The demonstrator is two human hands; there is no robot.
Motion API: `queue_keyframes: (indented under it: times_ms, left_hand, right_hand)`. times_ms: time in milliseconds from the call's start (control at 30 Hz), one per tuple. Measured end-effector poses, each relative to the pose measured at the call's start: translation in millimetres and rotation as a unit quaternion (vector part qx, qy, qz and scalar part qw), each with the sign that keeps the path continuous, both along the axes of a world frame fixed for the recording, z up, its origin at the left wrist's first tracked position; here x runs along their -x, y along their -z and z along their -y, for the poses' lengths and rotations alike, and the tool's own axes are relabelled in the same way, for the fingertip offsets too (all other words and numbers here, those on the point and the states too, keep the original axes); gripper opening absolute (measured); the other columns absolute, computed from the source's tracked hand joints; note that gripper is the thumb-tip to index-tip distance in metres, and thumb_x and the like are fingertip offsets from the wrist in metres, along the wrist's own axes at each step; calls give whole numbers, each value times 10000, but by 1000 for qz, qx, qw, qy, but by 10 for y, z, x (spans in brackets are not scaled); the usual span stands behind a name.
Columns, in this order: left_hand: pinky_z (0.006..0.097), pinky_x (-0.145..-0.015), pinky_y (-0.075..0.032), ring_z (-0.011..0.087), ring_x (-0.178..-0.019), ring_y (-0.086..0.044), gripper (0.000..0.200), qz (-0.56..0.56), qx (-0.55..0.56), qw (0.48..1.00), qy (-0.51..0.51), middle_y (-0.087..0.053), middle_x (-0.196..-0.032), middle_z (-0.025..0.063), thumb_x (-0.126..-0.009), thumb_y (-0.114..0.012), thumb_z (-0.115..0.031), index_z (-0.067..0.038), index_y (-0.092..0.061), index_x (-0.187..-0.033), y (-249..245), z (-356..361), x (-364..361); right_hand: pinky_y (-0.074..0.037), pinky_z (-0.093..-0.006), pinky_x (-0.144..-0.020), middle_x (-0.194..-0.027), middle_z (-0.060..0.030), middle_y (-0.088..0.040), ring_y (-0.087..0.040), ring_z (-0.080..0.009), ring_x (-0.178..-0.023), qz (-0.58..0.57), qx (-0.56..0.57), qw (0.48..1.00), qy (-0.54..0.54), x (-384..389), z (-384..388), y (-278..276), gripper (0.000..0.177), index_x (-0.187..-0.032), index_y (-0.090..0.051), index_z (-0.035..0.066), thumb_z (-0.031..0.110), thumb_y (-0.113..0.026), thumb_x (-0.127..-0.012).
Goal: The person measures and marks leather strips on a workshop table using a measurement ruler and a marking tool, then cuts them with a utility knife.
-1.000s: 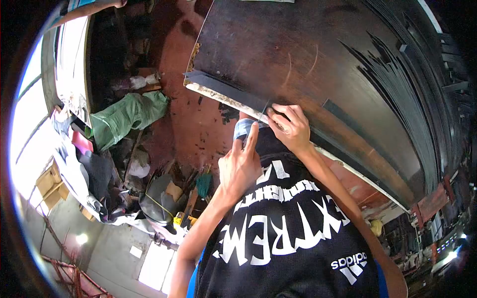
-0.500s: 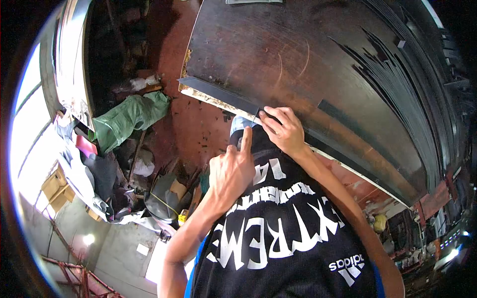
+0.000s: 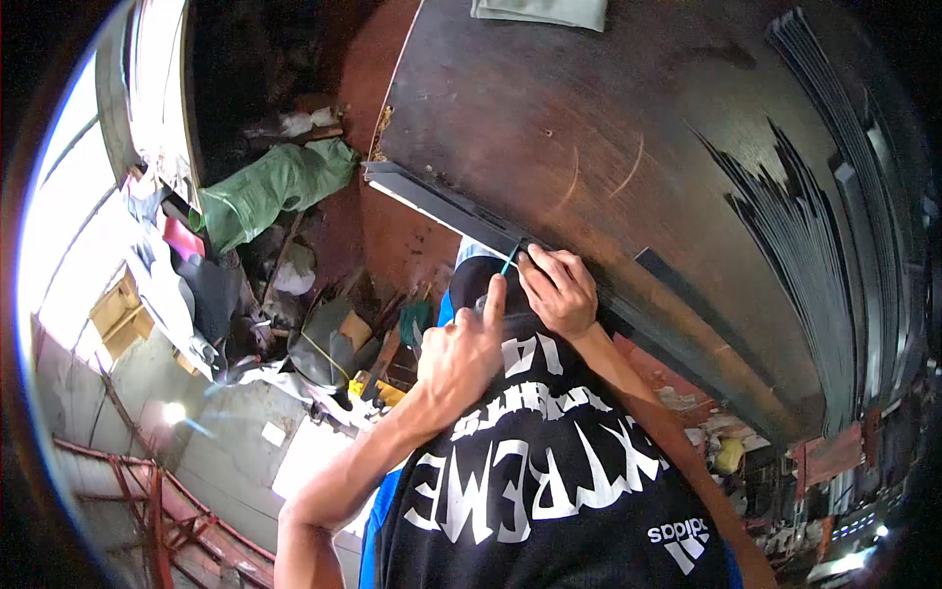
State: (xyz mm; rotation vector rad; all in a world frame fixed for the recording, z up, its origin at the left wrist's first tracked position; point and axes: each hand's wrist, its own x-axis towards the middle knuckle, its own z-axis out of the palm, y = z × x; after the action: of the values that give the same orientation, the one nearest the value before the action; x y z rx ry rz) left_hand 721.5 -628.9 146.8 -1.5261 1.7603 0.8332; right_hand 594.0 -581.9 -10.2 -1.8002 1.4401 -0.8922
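Observation:
My left hand (image 3: 456, 358), in front of the black shirt, is closed round a thin teal tool (image 3: 509, 260), its index finger stretched along it. The tool's tip meets a long dark strip (image 3: 442, 203) at the edge of the dark table (image 3: 491, 108). Just right of the tip, my right hand (image 3: 559, 292) grips the strip, thumb and fingers bent against it. Fingers hide part of the strip, and most of the tool is inside my left hand.
Many thin dark strips (image 3: 805, 226) lie fanned along the table's right side. Another short strip (image 3: 687, 285) rests nearer. Folded grey cloth (image 3: 545, 10) is at the table's far edge. A green bag (image 3: 275, 191) and cluttered scraps are at the left.
The view has shifted, showing more of the folded cloth. Both hands appear slightly lower in the picture, still at the strip. The teal tool shows more clearly between them.

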Motion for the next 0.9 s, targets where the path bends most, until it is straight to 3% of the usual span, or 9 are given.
queue_keyframes:
  times_ms: [167, 233, 267, 333, 500, 633, 733, 900]
  left_hand:
    - [445, -451, -532, 337, -515, -652, 752, -9, 12, 1000, -4, -657, -768, 213, -816, -645, -121, -123, -369, -1514, 108, -128, -74]
    - [435, -482, -544, 316, -574, -665, 783, -59, 56, 997, -6, -614, -769, 160, -820, -639, -174, -97, -329, -1535, 235, -312, -245]
    - [416, -452, -524, 277, -533, -636, 824, -95, 106, 990, -11, -568, -729, 101, -780, -683, -152, -143, -353, -1535, 322, -445, -343]
    - [412, -444, -516, 268, -523, -626, 813, -128, 160, 979, -20, -553, -718, 91, -773, -686, -137, -148, -376, -1525, 494, -573, -429]
    - [410, -431, -498, 276, -487, -601, 702, -216, 271, 936, -60, -537, -701, 79, -810, -641, -82, -199, -464, -1479, 849, -823, -626]
    - [418, -434, -504, 292, -490, -621, 668, -174, 219, 959, -55, -588, -714, 111, -835, -614, -87, -204, -465, -1475, 379, -517, -416]
    - [434, -461, -525, 331, -531, -666, 634, -112, 156, 981, -33, -648, -742, 203, -849, -600, -130, -153, -467, -1469, 144, -345, -327]
    - [436, -470, -532, 331, -533, -668, 623, -102, 116, 988, -13, -641, -724, 208, -843, -596, -124, -101, -479, -1454, 36, -255, -317]
  right_hand:
    - [-549, -328, -820, -1103, -67, -679, -629, -227, -925, -4, 1, 1000, 2, -2, 32, -29, 261, -1043, -745, 46, 82, -762, -785]
    - [-552, -320, -796, -1086, -53, -687, -627, -213, -906, -14, 10, 1000, 3, -3, 38, -62, 231, -1008, -750, 58, 88, -774, -780]
    - [-548, -323, -778, -1067, -51, -693, -629, -218, -880, -12, 17, 1000, 19, -28, 22, -48, 207, -963, -751, 58, 73, -790, -760]
    - [-541, -322, -741, -1024, -35, -700, -628, -218, -837, -19, 34, 998, 50, -69, 57, -25, 205, -917, -747, 75, 48, -817, -726]
    - [-536, -330, -740, -1015, -35, -695, -628, -231, -847, -24, 32, 998, 48, -61, 63, -40, 256, -973, -749, 86, 52, -814, -727]
    - [-532, -320, -756, -1032, -9, -680, -613, -225, -867, -30, 37, 998, 51, -70, 34, -16, 203, -957, -738, 97, 87, -792, -761]
    - [-530, -315, -763, -1036, -1, -681, -611, -220, -871, -30, 35, 997, 59, -84, 19, -6, 215, -954, -739, 112, 81, -794, -748]
    - [-531, -311, -767, -1045, 12, -679, -611, -211, -877, -33, 30, 997, 61, -81, 13, -15, 218, -959, -743, 126, 93, -794, -749]
